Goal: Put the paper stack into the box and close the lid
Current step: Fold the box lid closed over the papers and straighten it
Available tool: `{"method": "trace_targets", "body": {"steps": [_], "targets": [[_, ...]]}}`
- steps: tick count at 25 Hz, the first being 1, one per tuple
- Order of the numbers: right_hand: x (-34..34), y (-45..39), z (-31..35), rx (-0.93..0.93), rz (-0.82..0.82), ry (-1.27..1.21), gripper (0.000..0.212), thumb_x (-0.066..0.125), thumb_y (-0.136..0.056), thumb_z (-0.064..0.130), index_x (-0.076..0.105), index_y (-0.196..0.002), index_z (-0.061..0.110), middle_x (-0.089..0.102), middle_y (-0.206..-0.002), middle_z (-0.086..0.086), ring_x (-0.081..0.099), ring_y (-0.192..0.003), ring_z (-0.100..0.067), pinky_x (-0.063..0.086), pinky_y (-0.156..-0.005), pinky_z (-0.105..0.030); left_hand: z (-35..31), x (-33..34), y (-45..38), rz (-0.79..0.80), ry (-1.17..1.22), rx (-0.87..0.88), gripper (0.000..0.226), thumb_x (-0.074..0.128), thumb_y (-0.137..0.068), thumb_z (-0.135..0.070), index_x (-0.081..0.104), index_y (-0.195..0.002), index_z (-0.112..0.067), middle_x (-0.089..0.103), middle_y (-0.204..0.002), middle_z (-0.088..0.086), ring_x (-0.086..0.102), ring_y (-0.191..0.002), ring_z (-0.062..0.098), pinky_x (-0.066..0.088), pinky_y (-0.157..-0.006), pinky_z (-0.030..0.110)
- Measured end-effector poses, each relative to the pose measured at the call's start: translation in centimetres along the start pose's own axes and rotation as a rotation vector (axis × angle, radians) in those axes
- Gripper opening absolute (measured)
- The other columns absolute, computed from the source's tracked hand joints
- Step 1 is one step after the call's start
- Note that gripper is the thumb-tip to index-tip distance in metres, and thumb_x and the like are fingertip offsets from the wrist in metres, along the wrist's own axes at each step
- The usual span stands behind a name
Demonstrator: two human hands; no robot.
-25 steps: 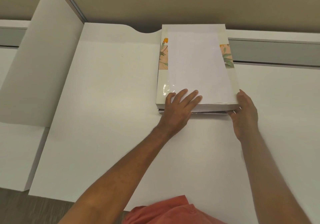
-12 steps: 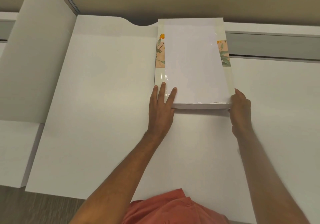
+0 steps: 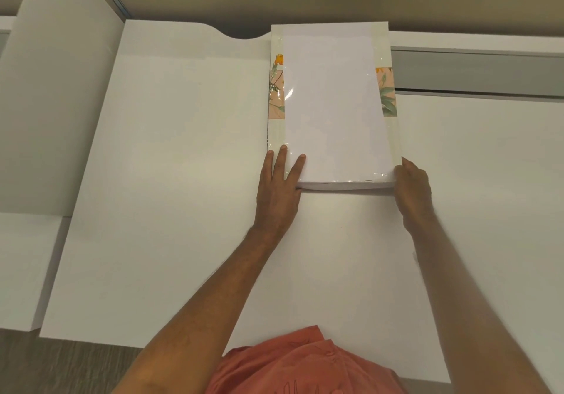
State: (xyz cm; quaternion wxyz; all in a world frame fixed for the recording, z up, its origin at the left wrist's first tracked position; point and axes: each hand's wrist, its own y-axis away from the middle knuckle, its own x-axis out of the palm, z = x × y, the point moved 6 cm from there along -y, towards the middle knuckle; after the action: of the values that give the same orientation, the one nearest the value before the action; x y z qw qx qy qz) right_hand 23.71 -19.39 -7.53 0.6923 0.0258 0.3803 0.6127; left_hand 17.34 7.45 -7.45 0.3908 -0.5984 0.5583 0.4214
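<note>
One paper stack (image 3: 334, 110) on one box (image 3: 385, 46); two hands: left (image 3: 279, 190) flat, spread; right (image 3: 412, 189) gripping corner

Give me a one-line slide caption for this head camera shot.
Both hands, left hand and right hand, at the near corners of a floral-printed box topped with white paper on a white desk.

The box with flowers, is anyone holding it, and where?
Yes. The left hand presses the box at its near left corner; the right hand grips its near right corner.
</note>
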Motion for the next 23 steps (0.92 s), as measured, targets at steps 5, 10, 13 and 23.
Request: {"method": "trace_targets", "body": {"steps": [5,10,13,23], "targets": [[0.3,-0.6,-0.6,0.014,-0.021,0.064,0.031,0.035,-0.099,0.024,0.037,-0.069,0.027,0.037,-0.100,-0.007,0.031,-0.094,-0.024,0.028,-0.080,-0.036,0.0,0.2,-0.1,-0.020,-0.018,-0.003,0.072,0.074,-0.093,-0.019,0.041,-0.158,-0.023,0.030,-0.168,0.014,0.024,-0.156,0.042,0.036,-0.123,0.050],[0.2,-1.3,-1.2,-0.016,-0.011,0.096,0.031,0.036,-0.101,0.025,0.058,-0.089,0.007,0.044,-0.098,-0.011,0.039,-0.087,-0.028,0.030,-0.066,-0.035,0.0,0.4,-0.1,-0.033,-0.015,0.002,0.073,0.075,-0.093,-0.018,0.041,-0.158,-0.023,0.031,-0.168,0.014,0.024,-0.156,0.041,0.037,-0.122,0.049],[0.2,-1.4,-1.2,0.001,0.006,0.085,0.030,0.036,-0.101,0.027,0.058,-0.089,0.010,0.045,-0.102,-0.011,0.041,-0.087,-0.027,0.030,-0.063,-0.034,0.0,0.5,-0.1,-0.033,-0.024,0.003,0.073,0.074,-0.094,-0.019,0.041,-0.158,-0.023,0.030,-0.168,0.014,0.024,-0.156,0.041,0.039,-0.121,0.050],[1.3,-1.4,-2.2,-0.080,-0.038,0.087,0.033,0.037,-0.108,0.033,0.051,-0.089,0.010,0.044,-0.104,-0.010,0.046,-0.096,-0.029,0.038,-0.082,-0.036,1.0,0.4,-0.4,-0.014,0.009,0.001,0.070,0.069,-0.097,-0.016,0.038,-0.159,-0.025,0.024,-0.170,0.010,0.016,-0.159,0.037,0.033,-0.125,0.046]]}}
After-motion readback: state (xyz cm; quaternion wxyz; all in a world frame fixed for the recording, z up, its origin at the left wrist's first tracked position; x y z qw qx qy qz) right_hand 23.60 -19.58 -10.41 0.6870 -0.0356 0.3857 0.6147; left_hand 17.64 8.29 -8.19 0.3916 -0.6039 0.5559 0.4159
